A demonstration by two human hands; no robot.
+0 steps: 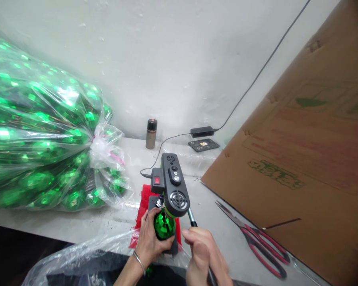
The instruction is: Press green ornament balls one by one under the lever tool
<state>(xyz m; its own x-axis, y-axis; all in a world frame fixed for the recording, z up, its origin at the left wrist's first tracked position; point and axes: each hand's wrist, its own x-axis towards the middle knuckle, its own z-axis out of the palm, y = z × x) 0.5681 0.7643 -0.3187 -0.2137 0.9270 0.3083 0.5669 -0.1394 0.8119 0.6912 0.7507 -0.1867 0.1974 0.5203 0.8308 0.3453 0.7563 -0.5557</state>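
A green faceted ball [164, 225] sat directly under the head of a small black press [173, 186] on the counter [86, 224], its top tucked against the machine's underside. The left hand [150, 240] cupped the ball from its left and lower side, fingers [167, 248] curled shut around it, a thin bracelet [139, 262] at the wrist. The right hand [203, 254] lay just right of the ball and a little nearer the viewer, closed on the lever [192, 218] that slanted down from the press toward the person. The left hand was thus the nearer one, already touching the ball; the lever's long axis ran from the press's right side back toward the body.

The press stood on a red cloth [141, 200], a red switch [156, 180] lit on its side and a cable [155, 161] trailing to an adapter [202, 131] by the wall. To the left bulged a clear bag [41, 131] crammed with green balls. Red-handled scissors [256, 242] lay to the right, beside a leaning cardboard sheet [301, 159]. A spray can [151, 133] stood well behind.
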